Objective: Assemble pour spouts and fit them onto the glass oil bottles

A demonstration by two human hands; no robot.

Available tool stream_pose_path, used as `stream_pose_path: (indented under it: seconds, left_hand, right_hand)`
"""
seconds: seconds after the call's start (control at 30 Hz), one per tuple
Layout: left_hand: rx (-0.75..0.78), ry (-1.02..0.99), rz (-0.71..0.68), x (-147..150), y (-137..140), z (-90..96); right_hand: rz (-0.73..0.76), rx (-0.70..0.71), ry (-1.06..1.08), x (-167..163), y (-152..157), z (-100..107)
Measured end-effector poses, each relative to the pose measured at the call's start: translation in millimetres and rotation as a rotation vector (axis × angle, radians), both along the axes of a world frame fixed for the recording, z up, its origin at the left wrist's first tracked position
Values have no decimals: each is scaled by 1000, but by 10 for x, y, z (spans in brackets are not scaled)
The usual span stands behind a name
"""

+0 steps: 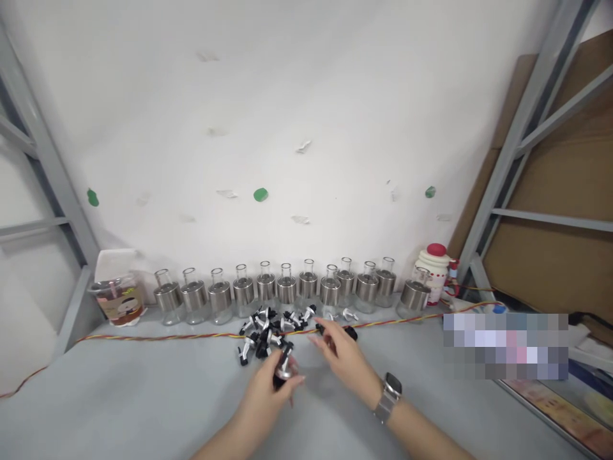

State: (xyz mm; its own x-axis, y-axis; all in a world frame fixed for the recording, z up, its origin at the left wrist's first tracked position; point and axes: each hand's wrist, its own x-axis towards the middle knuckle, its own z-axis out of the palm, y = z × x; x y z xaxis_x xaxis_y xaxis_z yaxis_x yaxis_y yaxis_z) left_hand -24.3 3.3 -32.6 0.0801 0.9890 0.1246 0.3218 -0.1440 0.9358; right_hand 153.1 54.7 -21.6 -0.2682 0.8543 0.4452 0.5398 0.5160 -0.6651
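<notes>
My left hand (269,388) is closed around a pour spout (286,363) with a black base and a silver neck, held upright above the table. To its right, my right hand (342,356), with a watch on the wrist, reaches over the table with thumb and forefinger apart. Nothing shows between those fingers, though they are slightly blurred. A heap of silver-and-black pour spouts (262,328) lies just beyond my hands. Behind it, glass bottles with steel sleeves (243,291) stand uncapped in a row along the wall.
A twisted red-and-yellow cord (186,337) runs across the grey table (119,396). A plastic cup of brown drink (119,303) stands at the left, a white bottle with a red lid (433,271) at the right. Grey metal posts (52,134) flank both sides.
</notes>
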Motion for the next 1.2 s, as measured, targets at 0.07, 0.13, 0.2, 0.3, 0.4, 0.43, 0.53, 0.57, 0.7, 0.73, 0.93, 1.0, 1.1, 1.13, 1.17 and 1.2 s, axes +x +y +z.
stream_pose_path:
  seconds: [0.07, 0.13, 0.2, 0.3, 0.4, 0.43, 0.53, 0.57, 0.7, 0.73, 0.93, 1.0, 1.1, 1.13, 1.17, 1.2]
  left_hand:
    - [22, 127, 2, 6, -32, 4]
    - [71, 246, 15, 8, -64, 27]
    - [103, 330, 5, 15, -97, 51]
    - [114, 432, -32, 37, -147, 61]
    - [96, 534, -67, 58, -179, 33]
    - [88, 562, -74, 63, -182, 19]
    - [97, 596, -77, 71, -172, -11]
    - [103, 587, -77, 73, -167, -12]
    - [94, 501, -91, 86, -156, 24]
    - [90, 486, -91, 88, -158, 35]
    - [106, 524, -111, 66, -179, 46]
    - [146, 542, -115, 58, -184, 40]
    - [127, 472, -94, 56, -183, 47]
    - [109, 438, -83, 55, -179, 54]
    - [96, 410, -73, 54, -173, 63]
    - [90, 390, -61, 51, -167, 71]
  right_hand:
    - [133, 54, -111, -65, -163, 107]
    - [228, 104, -231, -123, -289, 186]
    - [273, 158, -332, -166, -350, 209]
    - [261, 221, -408, -202, -348, 149]
    - [241, 291, -459, -224, -318, 52]
    - [239, 322, -478, -230, -313, 25]
    - [226, 363, -492, -244, -314, -20]
    - [222, 349, -484, -247, -320, -24]
    - [226, 224, -410, -264, -352, -22]
    - [225, 187, -384, -274, -359, -28]
    - [115, -143, -64, -303, -249, -115]
    - [7, -272, 80, -233, -135, -113]
    - [-110, -141, 39, -67, 52, -84]
    - [-131, -99, -2, -17, 103, -78]
    - [-140, -71, -37, 24, 142, -76]
    - [-140, -61, -57, 51, 168, -75]
